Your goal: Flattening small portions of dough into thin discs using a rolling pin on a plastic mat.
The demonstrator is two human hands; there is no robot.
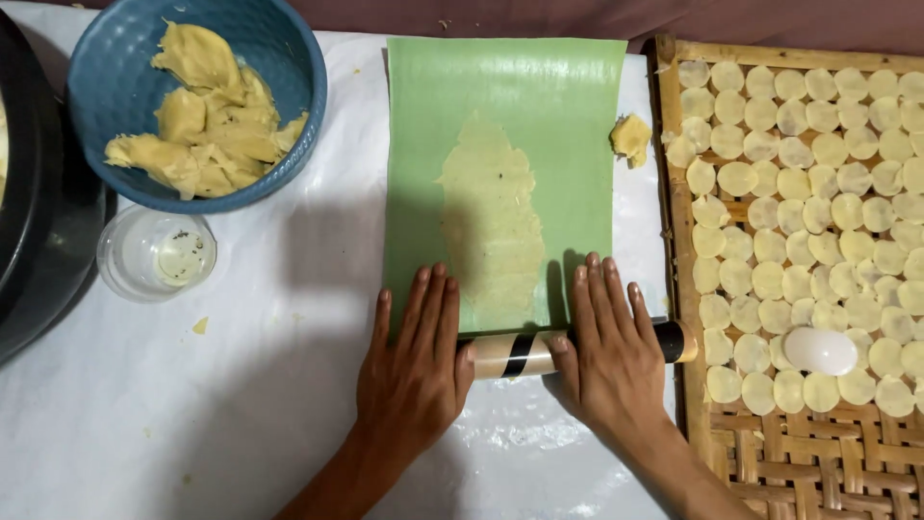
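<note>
My left hand (416, 358) and my right hand (611, 349) lie flat, fingers stretched, on a tan roller with black bands (515, 354) at the near edge of a green sheet (505, 87). A thin, long patch of pale yellow dough (491, 217) is spread flat on the sheet, just beyond my fingertips. The roller's right end (679, 341) sticks out past my right hand, close to the woven tray's (770, 462) edge.
A blue bowl (115, 87) with lumps of dough stands far left, a small clear cup (154, 252) below it, a dark pan (38, 241) at the left edge. A dough scrap (631, 138) lies right of the sheet. The woven tray holds several dough discs and a white oval cutter (819, 351).
</note>
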